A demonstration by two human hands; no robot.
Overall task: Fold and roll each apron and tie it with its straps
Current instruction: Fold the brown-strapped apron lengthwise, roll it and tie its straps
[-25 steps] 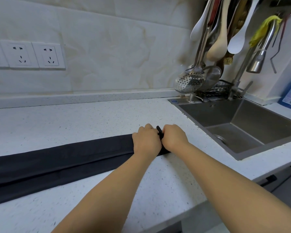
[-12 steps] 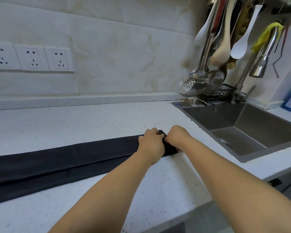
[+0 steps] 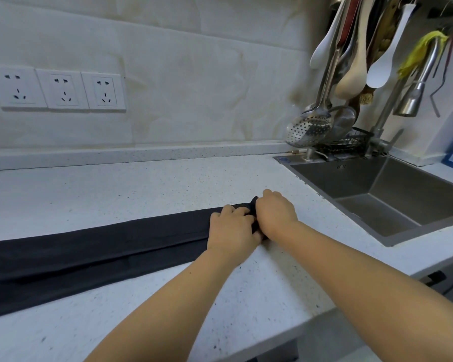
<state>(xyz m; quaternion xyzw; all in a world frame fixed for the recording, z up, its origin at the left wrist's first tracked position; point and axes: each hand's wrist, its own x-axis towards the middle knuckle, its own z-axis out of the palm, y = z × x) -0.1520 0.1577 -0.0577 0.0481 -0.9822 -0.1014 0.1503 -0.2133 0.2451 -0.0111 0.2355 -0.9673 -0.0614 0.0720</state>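
Left hand (image 3: 232, 232) and right hand (image 3: 275, 214) grip the sink-side end of the long black folded cloth apron (image 3: 89, 253) lying on the white speckled countertop (image 3: 131, 194); rolling should start tight and square.

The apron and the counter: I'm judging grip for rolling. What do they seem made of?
Apron: thin woven cloth, probably cotton or a blend, matte black; it lies flat with soft creases. Counter: likely engineered stone, smooth white with dark speckles and a faint sheen.
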